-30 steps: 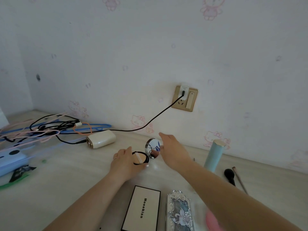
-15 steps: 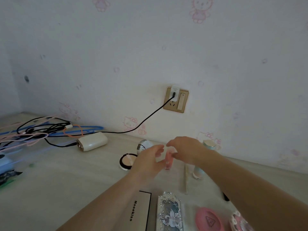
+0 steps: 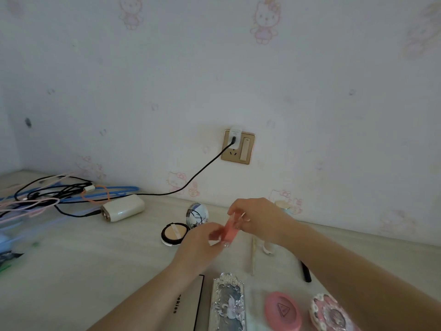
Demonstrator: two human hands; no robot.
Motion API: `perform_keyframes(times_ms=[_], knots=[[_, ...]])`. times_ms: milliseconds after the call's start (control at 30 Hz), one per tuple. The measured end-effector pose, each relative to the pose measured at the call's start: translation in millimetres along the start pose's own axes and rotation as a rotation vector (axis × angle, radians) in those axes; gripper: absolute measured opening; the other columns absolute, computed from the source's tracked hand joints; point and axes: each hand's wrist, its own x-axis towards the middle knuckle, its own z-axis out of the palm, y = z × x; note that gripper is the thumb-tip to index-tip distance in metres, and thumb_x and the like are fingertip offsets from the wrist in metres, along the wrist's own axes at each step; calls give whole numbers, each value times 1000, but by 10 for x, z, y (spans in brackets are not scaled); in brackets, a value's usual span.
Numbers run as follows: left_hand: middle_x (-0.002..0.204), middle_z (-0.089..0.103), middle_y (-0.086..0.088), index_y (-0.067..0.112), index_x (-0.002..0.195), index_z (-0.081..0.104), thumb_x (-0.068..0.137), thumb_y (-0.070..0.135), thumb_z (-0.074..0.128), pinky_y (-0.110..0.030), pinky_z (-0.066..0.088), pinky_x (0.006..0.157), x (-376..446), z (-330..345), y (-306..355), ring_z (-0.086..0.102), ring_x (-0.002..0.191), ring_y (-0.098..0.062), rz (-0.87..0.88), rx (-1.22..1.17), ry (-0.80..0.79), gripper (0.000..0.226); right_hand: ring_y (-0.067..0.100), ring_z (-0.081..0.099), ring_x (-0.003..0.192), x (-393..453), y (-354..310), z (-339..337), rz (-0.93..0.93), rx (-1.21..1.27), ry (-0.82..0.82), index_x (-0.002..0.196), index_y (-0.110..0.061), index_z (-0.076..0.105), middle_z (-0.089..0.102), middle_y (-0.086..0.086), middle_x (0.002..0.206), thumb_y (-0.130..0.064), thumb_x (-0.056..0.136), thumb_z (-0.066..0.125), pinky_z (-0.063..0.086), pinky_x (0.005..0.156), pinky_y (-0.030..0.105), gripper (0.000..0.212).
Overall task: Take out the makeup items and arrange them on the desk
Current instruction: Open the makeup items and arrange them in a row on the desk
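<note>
**Both hands now on the pink tube**

A second ago the left hand (image 3: 200, 242) and the right hand (image 3: 257, 218) were at the open powder compact (image 3: 173, 233); that compact now lies alone on the counter (image 3: 95, 271), its mirror lid (image 3: 197, 215) propped upright, just left of the left fingers (image 3: 216, 235). Both hands have since closed on a small pink tube (image 3: 230, 229), held tilted above the counter. The left fingers curl round its lower end and the right fingers (image 3: 238, 215) pinch its upper end. Compared with half a second ago the grip is little changed. Below the fingers lie a silver embossed case (image 3: 228, 304), a white box (image 3: 188, 304), a pink oval case (image 3: 282, 311) and a round floral case (image 3: 330, 314).
</note>
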Motion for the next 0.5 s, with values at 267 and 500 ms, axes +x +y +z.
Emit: perform_keyframes(times_ms=[267,500], knots=[[91,66,12,24,92,67,81,24,67,-28,52,86,-324,-159,175,60,92,0,96,-4,78,11,7,62,89,-321,-161,-200,30,194,17,110,-29,60,64,-13,100,-30,86,61,48,79,20,24],[86,59,15,33,91,63,81,33,65,-19,45,76,-513,-301,320,54,86,-1,255,175,185,10,15,72,75,-453,-319,-335,106,63,-119,86,-10,69,76,2,81,-48,90,51,56,76,28,42]])
